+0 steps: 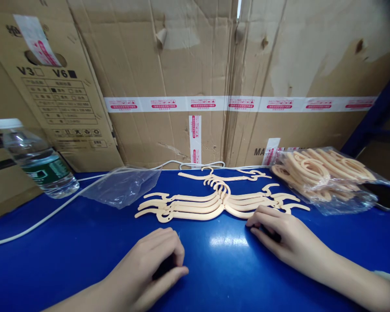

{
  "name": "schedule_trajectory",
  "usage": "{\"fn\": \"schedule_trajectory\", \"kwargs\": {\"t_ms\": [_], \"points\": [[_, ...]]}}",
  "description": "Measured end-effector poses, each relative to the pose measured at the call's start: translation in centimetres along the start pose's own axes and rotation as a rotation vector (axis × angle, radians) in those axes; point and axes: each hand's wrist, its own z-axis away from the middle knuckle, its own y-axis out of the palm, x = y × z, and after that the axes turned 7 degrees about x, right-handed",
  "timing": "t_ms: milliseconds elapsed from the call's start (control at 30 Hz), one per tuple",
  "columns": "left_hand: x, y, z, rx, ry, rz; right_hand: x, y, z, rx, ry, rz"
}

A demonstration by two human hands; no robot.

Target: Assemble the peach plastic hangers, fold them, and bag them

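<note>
Several beige plastic folding hangers [195, 215] lie overlapping in a row on the blue table, their hooks gathered at the middle. One more hanger [195, 177] rests just behind them, near the cardboard. My left hand [159, 264] is on the table in front of the row's left half, loosely curled around nothing, with a gap between thumb and fingers. My right hand [279, 229] rests at the front hanger's right arm, fingers bent and thumb a little apart. Its fingertips are beside or touching that arm; I cannot tell which. Nothing shows in its grasp.
Clear plastic bags of beige hanger parts [325, 169] are piled at the right, beside a dark phone-like object [388, 197]. An empty plastic bag [123, 188], a white cable [48, 216] and a water bottle [42, 164] are at the left. Cardboard [169, 65] stands behind.
</note>
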Motion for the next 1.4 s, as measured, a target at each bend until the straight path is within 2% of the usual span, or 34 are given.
{"fn": "schedule_trajectory", "kwargs": {"t_ms": [300,467,767,1100,1400], "points": [[-0.4,-0.3,-0.2,0.052,0.042,-0.117,0.3,-0.1,0.0,-0.007,0.004,0.003],[-0.3,-0.5,-0.3,0.033,-0.021,-0.047,0.2,-0.1,0.0,-0.006,-0.001,0.0],[0.1,-0.2,-0.1,0.068,-0.136,0.061,-0.2,-0.1,0.0,0.052,0.022,-0.019],[0.1,-0.4,-0.2,0.051,-0.149,0.099,-0.1,0.1,0.0,0.041,0.089,0.026],[0.0,-0.5,-0.2,0.064,-0.173,0.113,-0.9,0.8,0.2,0.035,0.107,0.044]]}}
